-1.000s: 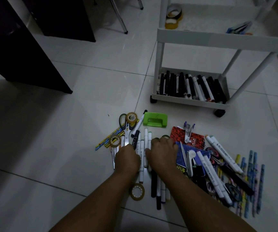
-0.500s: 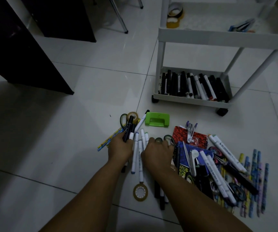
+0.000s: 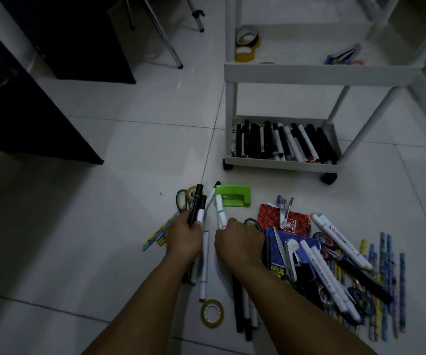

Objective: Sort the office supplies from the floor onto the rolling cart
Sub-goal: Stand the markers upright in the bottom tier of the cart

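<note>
My left hand (image 3: 185, 238) grips a bunch of black and white markers (image 3: 198, 204) that stick up from its fist. My right hand (image 3: 237, 242) holds a white marker with a green cap (image 3: 219, 208), lifted off the floor. More markers (image 3: 204, 265) lie on the tiles between and under my forearms. The white rolling cart (image 3: 278, 165) stands ahead to the right, its bottom tray full of black and white markers (image 3: 283, 143). Its middle shelf (image 3: 309, 73) carries tape rolls (image 3: 245, 51) and a blue item.
A green hole punch (image 3: 233, 196), scissors (image 3: 181, 198), a tape roll (image 3: 212, 313), a red notebook (image 3: 296, 222), a stapler remover, large markers (image 3: 340, 239) and patterned pencils (image 3: 388, 278) lie on the floor. Dark furniture (image 3: 27, 111) stands at left.
Both hands have risen from the pile: the left now holds up several markers, the right lifts a white marker. My view moved nearer the cart.
</note>
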`<action>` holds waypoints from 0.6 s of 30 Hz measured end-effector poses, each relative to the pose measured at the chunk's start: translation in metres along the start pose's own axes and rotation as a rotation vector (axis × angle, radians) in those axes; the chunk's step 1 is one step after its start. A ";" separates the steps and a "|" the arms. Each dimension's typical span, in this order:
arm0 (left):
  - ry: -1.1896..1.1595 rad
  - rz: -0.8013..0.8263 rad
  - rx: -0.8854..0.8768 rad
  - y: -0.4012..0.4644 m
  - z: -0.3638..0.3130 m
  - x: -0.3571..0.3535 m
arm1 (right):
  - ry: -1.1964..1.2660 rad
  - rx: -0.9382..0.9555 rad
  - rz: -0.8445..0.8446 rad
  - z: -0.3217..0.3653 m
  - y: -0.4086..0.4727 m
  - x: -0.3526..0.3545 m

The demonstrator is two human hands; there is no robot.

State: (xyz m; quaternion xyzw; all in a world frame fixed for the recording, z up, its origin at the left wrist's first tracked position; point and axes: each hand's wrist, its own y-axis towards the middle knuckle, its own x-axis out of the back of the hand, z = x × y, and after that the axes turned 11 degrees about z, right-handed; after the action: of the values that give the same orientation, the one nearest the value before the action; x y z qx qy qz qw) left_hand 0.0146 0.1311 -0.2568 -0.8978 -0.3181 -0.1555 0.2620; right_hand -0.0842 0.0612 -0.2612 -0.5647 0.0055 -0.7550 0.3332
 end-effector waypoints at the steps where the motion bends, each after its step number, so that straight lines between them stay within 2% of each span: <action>1: -0.005 -0.001 -0.014 0.002 -0.005 -0.003 | 0.080 -0.007 -0.003 -0.001 0.003 0.009; 4: -0.043 0.010 -0.064 0.008 -0.025 -0.018 | 0.292 -0.053 -0.001 -0.012 0.018 0.036; 9: -0.046 0.067 -0.154 0.026 -0.066 -0.049 | 0.448 -0.135 -0.086 -0.044 0.052 0.083; 12: -0.022 0.094 -0.190 0.044 -0.097 -0.063 | 0.475 -0.166 -0.096 -0.064 0.074 0.109; 18: 0.051 0.087 -0.196 0.097 -0.163 -0.088 | 0.430 -0.110 -0.143 -0.090 0.131 0.152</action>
State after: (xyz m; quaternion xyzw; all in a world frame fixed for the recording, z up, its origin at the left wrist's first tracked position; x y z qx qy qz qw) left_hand -0.0062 -0.0689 -0.1999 -0.9277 -0.2554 -0.1974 0.1874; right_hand -0.1172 -0.1511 -0.2149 -0.4073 0.0777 -0.8782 0.2386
